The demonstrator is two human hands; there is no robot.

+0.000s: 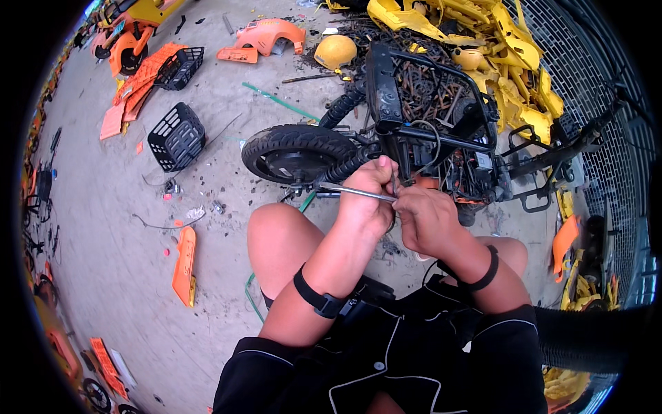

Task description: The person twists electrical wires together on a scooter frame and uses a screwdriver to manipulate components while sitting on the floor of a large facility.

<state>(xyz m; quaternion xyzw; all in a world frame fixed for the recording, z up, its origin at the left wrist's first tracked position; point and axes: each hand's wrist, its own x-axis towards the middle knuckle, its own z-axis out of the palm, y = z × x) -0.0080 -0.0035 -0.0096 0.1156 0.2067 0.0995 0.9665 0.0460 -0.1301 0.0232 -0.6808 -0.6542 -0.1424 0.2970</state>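
In front of me stands a stripped electric bike frame [384, 96] with its black rear wheel [298, 153] turned to the left. Against its lower part, below the shock absorber, my left hand [372, 196] is closed, thumb up; what its fingers grip is mostly hidden. Close beside it my right hand [429, 219] is wrapped around a slim silver screwdriver-like tool [358, 192]. The shaft crosses over my left wrist and points left, and its other end is covered by my right fingers. Wires and a battery compartment [476, 169] lie just beyond my right hand.
Yellow body panels [517, 58] and a heap of rusty metal parts [431, 93] are piled behind the frame. To the left lie black baskets [177, 136], an orange panel [184, 265] and an orange fender [272, 36]. A wire-mesh wall [586, 62] borders the right.
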